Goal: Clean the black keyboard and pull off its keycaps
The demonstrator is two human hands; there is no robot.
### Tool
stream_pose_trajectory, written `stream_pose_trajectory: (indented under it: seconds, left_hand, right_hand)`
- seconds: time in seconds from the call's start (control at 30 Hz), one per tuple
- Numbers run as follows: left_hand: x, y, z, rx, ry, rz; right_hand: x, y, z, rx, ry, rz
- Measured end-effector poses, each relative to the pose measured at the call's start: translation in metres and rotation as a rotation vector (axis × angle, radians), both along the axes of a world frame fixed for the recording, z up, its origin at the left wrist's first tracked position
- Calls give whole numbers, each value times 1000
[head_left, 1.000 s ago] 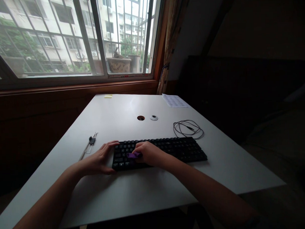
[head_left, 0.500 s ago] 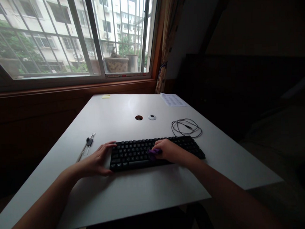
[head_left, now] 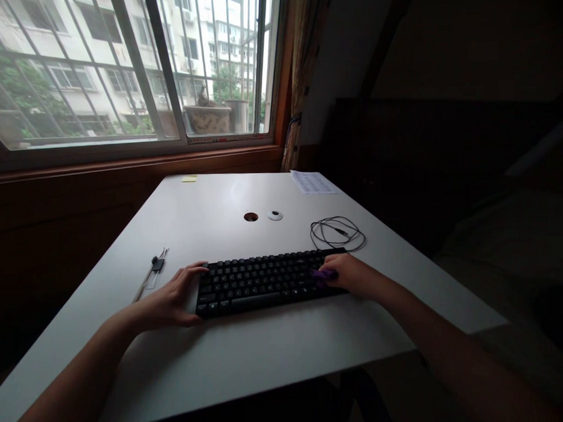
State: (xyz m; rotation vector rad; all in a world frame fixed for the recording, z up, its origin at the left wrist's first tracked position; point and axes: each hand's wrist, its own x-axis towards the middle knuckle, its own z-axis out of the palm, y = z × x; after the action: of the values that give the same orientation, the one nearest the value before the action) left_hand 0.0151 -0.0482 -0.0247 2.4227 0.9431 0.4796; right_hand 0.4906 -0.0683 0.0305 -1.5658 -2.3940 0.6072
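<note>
A black keyboard (head_left: 251, 281) lies flat on the white table (head_left: 249, 353). My left hand (head_left: 176, 299) grips its left end, thumb at the near corner and fingers at the far corner. Bunched in my right hand (head_left: 351, 276) is a purple cloth (head_left: 323, 275), pressed onto the keys toward the right side. That hand and forearm hide part of the keyboard's right end. The cloth is mostly covered by my fingers.
A coiled black cable (head_left: 338, 233) lies behind the keyboard's right end. Left of my left hand are a black binder clip (head_left: 158, 264) and a thin stick-like tool (head_left: 143, 286). Farther back are a round hole (head_left: 251, 217), its white cap (head_left: 275, 215), printed paper (head_left: 314, 183) and yellow notes (head_left: 189, 178).
My right hand has slid the purple cloth rightward across the keys. My left hand keeps its hold on the keyboard's left end. The whole view has shifted slightly.
</note>
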Motion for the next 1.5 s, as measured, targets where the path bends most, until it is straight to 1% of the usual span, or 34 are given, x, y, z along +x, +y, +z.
stream_pose_trajectory:
  seconds: [0.17, 0.23, 0.3, 0.4, 0.5, 0.6, 0.7, 0.8, 0.87, 1.0, 1.1, 1.17, 1.3, 1.5]
  left_hand:
    - [0, 1, 1, 15, -18, -20]
    - [1, 1, 1, 16, -14, -22]
    - [1, 1, 1, 10, -6, -14]
    - [0, 1, 0, -11, 10, 1]
    - [0, 1, -1, -16, 14, 3]
    - [0, 0, 0, -5, 12, 1]
    - [2, 0, 2, 3, 15, 11]
    - [2, -1, 3, -6, 19, 14]
    - [2, -2, 4, -13, 20, 7]
    - [2, -1, 3, -12, 21, 4]
    - [2, -1, 2, -9, 20, 10]
    - [2, -1, 2, -12, 29, 12]
    - [1, 0, 1, -6, 27, 9]
    - [-1, 1, -3, 15, 13, -2]
  right_hand:
    - [10, -3, 1, -38, 80, -21]
    - [18, -4, 4, -13, 79, -43]
    - [31, -3, 7, 62, 51, -90]
    - [54, -2, 10, 215, 4, -192]
    - [66, -4, 12, 292, 33, -238]
    - [60, -8, 10, 284, 84, -201]
    - [43, -10, 4, 216, 115, -104]
    - [29, -10, -5, 134, 91, -22]
    - [28, -8, -11, 120, 56, -24]
    - [43, -7, -17, 131, 7, -51]
    - [59, -9, -21, 123, 42, -22]
    - [70, -11, -24, 142, 76, -19]
    - [91, -15, -27, 191, 76, -117]
    - [124, -21, -21, 200, -28, -236]
